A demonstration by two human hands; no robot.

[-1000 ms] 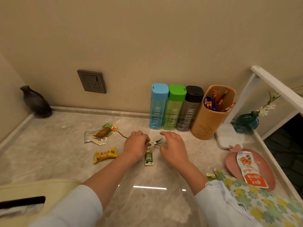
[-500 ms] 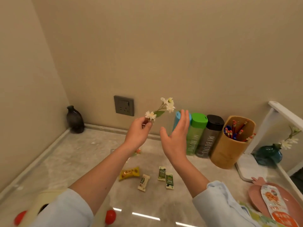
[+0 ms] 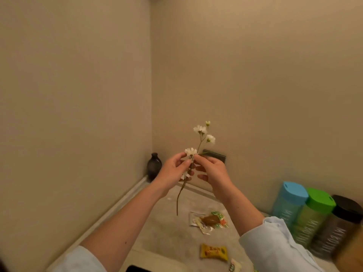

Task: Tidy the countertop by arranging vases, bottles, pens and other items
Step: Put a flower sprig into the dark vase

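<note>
The left hand (image 3: pixel 172 173) and right hand (image 3: pixel 213 171) each pinch one white-flowered sprig (image 3: pixel 210 138), held up just right of one dark vase (image 3: pixel 154 166). Three lidded bottles (image 3: pixel 312 216) stand far right of the vase, and three packets (image 3: pixel 209 221) lie between.

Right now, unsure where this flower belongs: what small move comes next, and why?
Probably carry the flower sprig toward the dark vase in the corner, stem first: the left hand and right hand pinch it in the air, and that vase shows no flower.
</note>
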